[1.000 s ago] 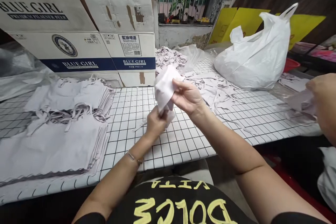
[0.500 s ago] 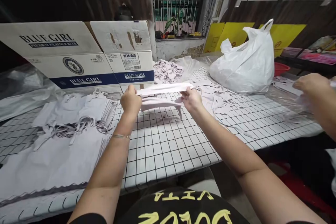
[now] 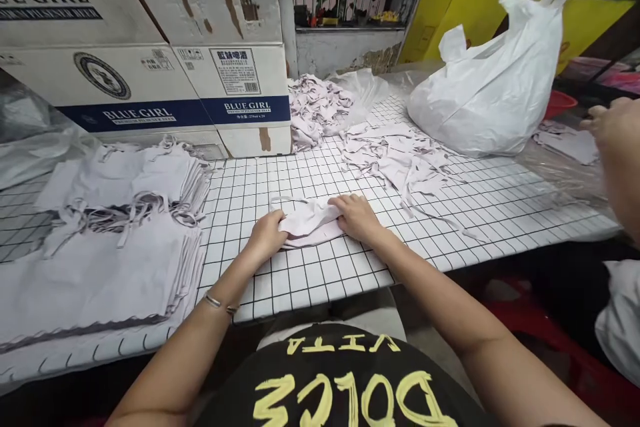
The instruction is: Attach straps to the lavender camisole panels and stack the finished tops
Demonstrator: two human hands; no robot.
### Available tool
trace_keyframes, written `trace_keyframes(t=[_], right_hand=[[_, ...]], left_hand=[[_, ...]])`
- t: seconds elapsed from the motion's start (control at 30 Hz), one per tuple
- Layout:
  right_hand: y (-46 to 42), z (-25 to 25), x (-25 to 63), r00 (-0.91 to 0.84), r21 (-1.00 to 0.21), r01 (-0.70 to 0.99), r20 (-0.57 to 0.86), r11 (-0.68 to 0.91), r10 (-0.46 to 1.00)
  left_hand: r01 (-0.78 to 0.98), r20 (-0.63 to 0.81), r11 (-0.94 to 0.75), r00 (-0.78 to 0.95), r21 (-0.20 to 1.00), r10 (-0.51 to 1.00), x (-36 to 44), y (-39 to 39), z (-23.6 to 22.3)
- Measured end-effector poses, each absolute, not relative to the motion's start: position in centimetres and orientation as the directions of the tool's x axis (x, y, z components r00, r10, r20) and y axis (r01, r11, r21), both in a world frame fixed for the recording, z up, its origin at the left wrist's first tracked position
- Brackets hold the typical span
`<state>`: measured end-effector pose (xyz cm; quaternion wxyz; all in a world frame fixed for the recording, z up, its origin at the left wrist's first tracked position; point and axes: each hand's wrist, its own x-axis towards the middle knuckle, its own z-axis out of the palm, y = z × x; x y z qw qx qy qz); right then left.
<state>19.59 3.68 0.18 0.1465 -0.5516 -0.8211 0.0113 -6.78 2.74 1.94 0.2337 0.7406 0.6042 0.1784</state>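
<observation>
A pale lilac strappy top (image 3: 311, 221) lies bunched on the checked tablecloth in front of me, one thin strap looping out at its far left. My left hand (image 3: 269, 235) pinches its left end with closed fingers. At its right end my right hand (image 3: 358, 217) grips the cloth, fingers bent over the edge. The fabric between the hands is slack and folded over. To the left stand neat stacks of similar tops (image 3: 125, 267), their straps tangled along the middle.
Behind the stacks stands a beer carton (image 3: 190, 80). Loose tops (image 3: 400, 157) and a heap of them (image 3: 320, 107) lie further back. A full white plastic bag (image 3: 490, 93) sits at the back right. Another person's hand (image 3: 617, 140) shows at the right edge.
Both hands have come down and nearer to me with the top, from stretched taut above the table to slack on the cloth. The view has tilted downward.
</observation>
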Motion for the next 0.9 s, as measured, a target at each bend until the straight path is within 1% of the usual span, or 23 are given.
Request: trace_keyframes(t=[0.03, 0.07, 0.1, 0.17, 0.23, 0.27, 0.3, 0.33, 0.37, 0.4, 0.43, 0.5, 0.53, 0.57, 0.6, 0.63, 0.67, 0.7, 0.73, 0.77, 0.8, 0.83, 0.9], right_hand=[[4.1, 0.4, 19.5, -0.394, -0.183, 0.885, 0.193, 0.428, 0.899], [4.7, 0.7, 19.6, -0.386, -0.209, 0.885, 0.171, 0.417, 0.906], [5.2, 1.1, 19.7, -0.332, -0.250, 0.896, 0.168, 0.366, 0.928], [6.0, 2.0, 20.2, -0.163, -0.367, 0.902, 0.192, 0.225, 0.968], [6.5, 3.0, 20.9, -0.018, -0.541, 0.834, 0.177, 0.113, 0.984], [6.7, 3.5, 21.2, 0.023, -0.652, 0.755, 0.126, 0.065, 0.992], [6.8, 4.1, 21.6, 0.034, -0.765, 0.644, 0.043, 0.011, 0.999], [6.9, 4.6, 22.0, 0.011, -0.857, 0.512, -0.063, -0.060, 0.998], [6.9, 5.2, 22.5, -0.042, -0.913, 0.381, -0.174, -0.145, 0.984], [6.9, 5.7, 23.0, -0.119, -0.934, 0.274, -0.269, -0.228, 0.956], [6.8, 6.2, 23.6, -0.201, -0.933, 0.204, -0.336, -0.296, 0.920], [6.4, 6.8, 24.6, -0.334, -0.920, 0.151, -0.392, -0.362, 0.857], [6.2, 7.0, 25.0, -0.378, -0.921, 0.155, -0.390, -0.358, 0.840], [6.0, 7.0, 25.3, -0.390, -0.926, 0.186, -0.378, -0.330, 0.840], [5.8, 7.0, 25.4, -0.345, -0.927, 0.256, -0.353, -0.275, 0.869], [5.7, 7.0, 25.5, -0.239, -0.908, 0.369, -0.300, -0.199, 0.924], [5.7, 6.9, 25.5, -0.092, -0.848, 0.515, -0.199, -0.124, 0.976], [5.7, 6.9, 25.5, 0.057, -0.743, 0.665, -0.052, -0.077, 0.997], [5.7, 7.0, 25.4, 0.171, -0.618, 0.784, 0.111, -0.067, 0.979], [5.7, 7.1, 25.3, 0.240, -0.503, 0.859, 0.246, -0.088, 0.939], [5.6, 7.3, 25.2, 0.273, -0.421, 0.899, 0.333, -0.117, 0.902], [5.3, 7.4, 25.0, 0.288, -0.371, 0.918, 0.378, -0.141, 0.880], [3.7, 7.3, 24.2, 0.295, -0.313, 0.934, 0.408, -0.171, 0.864]], left_hand=[[0.803, 0.025, -0.158, 0.175, 0.574, 0.984, -6.6, 2.6, 2.1], [0.786, 0.053, -0.143, 0.139, 0.601, 0.989, -6.5, 2.7, 2.3], [0.764, 0.064, -0.116, 0.098, 0.635, 0.993, -6.6, 2.9, 2.6], [0.733, 0.087, -0.067, 0.010, 0.677, 0.996, -7.0, 3.6, 3.0], [0.761, 0.172, -0.063, -0.064, 0.646, 0.983, -7.6, 4.5, 3.5], [0.785, 0.215, -0.068, -0.084, 0.616, 0.973, -7.9, 5.0, 3.7], [0.796, 0.234, -0.069, -0.092, 0.602, 0.968, -8.2, 5.6, 3.9], [0.786, 0.217, -0.061, -0.094, 0.616, 0.972, -8.3, 6.1, 4.1], [0.748, 0.169, -0.043, -0.093, 0.662, 0.981, -8.5, 6.5, 4.3], [0.682, 0.100, -0.015, -0.085, 0.731, 0.991, -8.6, 6.8, 4.5], [0.596, 0.032, 0.015, -0.069, 0.803, 0.997, -8.7, 7.0, 4.6], [0.440, -0.055, 0.053, -0.009, 0.896, 0.998, -8.9, 7.2, 5.0], [0.409, -0.063, 0.048, 0.022, 0.911, 0.998, -9.0, 7.1, 5.1], [0.427, -0.046, 0.024, 0.041, 0.904, 0.998, -9.2, 7.0, 5.3], [0.494, 0.000, -0.020, 0.040, 0.869, 0.999, -9.3, 6.9, 5.4], [0.594, 0.076, -0.073, 0.020, 0.801, 0.997, -9.5, 6.9, 5.7], [0.702, 0.169, -0.115, -0.008, 0.703, 0.986, -9.5, 6.9, 6.0], [0.795, 0.264, -0.137, -0.030, 0.591, 0.964, -9.6, 7.0, 6.4], [0.861, 0.340, -0.135, -0.047, 0.491, 0.939, -9.5, 7.2, 6.9], [0.901, 0.388, -0.116, -0.061, 0.419, 0.920, -9.4, 7.4, 7.5], [0.922, 0.411, -0.088, -0.082, 0.377, 0.908, -9.3, 7.8, 8.2], [0.932, 0.412, -0.055, -0.105, 0.358, 0.905, -9.1, 8.2, 8.8], [0.936, 0.371, 0.003, -0.143, 0.353, 0.917, -8.9, 9.0, 9.5]])
